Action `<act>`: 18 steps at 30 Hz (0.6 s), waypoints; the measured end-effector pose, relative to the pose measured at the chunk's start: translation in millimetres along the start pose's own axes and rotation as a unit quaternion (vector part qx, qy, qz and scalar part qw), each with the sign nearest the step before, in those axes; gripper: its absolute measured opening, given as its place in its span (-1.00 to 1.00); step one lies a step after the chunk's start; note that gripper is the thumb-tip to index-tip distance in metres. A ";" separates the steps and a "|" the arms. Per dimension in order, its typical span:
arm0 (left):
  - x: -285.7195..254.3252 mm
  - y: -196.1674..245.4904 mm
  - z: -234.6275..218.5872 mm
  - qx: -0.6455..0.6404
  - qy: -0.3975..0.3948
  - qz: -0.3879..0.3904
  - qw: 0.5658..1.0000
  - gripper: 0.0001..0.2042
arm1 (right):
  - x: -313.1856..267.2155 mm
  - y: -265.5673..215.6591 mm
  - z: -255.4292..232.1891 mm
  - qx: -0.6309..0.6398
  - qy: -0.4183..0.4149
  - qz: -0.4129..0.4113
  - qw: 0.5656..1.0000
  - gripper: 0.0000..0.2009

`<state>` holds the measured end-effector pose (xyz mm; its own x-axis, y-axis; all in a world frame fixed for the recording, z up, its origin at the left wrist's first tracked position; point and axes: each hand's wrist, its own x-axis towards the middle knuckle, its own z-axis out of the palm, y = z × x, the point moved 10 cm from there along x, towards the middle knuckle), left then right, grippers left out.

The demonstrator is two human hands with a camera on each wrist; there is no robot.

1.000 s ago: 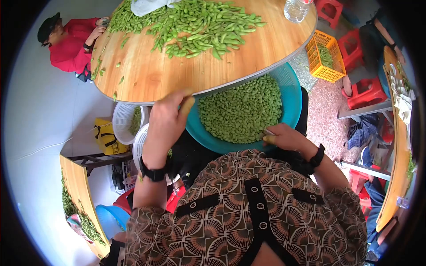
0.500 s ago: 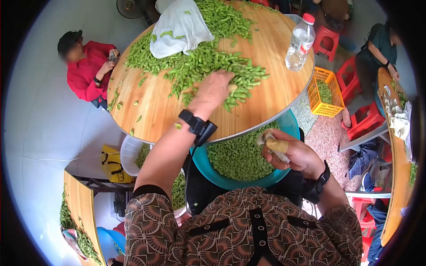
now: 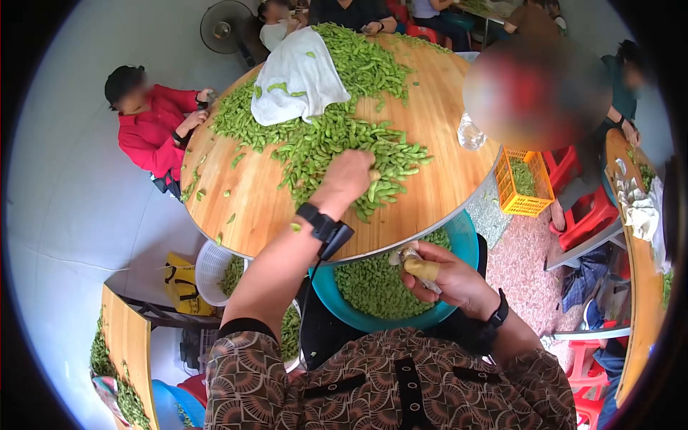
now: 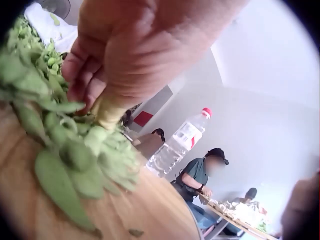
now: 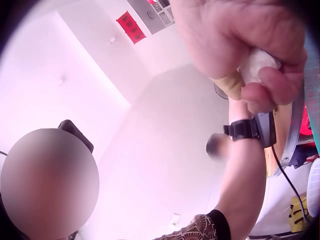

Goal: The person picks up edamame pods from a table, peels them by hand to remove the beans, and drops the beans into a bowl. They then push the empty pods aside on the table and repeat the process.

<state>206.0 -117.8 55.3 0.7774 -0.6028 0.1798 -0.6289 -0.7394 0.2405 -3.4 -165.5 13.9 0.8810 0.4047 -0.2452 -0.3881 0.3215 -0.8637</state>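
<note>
Since half a second ago my left hand [image 3: 349, 175] stays curled into the pod pile [image 3: 337, 136] on the tabletop [image 3: 437, 172]; my right hand [image 3: 444, 276], lower over the blue basin [image 3: 466, 240], grips a white wad [image 3: 407, 254].

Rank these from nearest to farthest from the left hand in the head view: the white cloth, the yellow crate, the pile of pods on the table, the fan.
1. Pile of pods: the left hand rests on its near edge.
2. White cloth: farther up the table, on the pile.
3. Yellow crate: on the floor, right of the table.
4. Fan: beyond the table's far left edge.
</note>
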 end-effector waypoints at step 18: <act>-161.0 77.4 -25.9 -0.383 0.073 0.073 0.918 -0.64 | -5.7 -8.5 0.8 -0.061 0.075 -0.123 0.988 -0.78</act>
<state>32.5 -70.2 69.6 0.7143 -0.5903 0.3760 -0.5770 -0.1926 0.7938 -5.4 -169.8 23.0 0.9781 0.1937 -0.0759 -0.1300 0.2844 -0.9498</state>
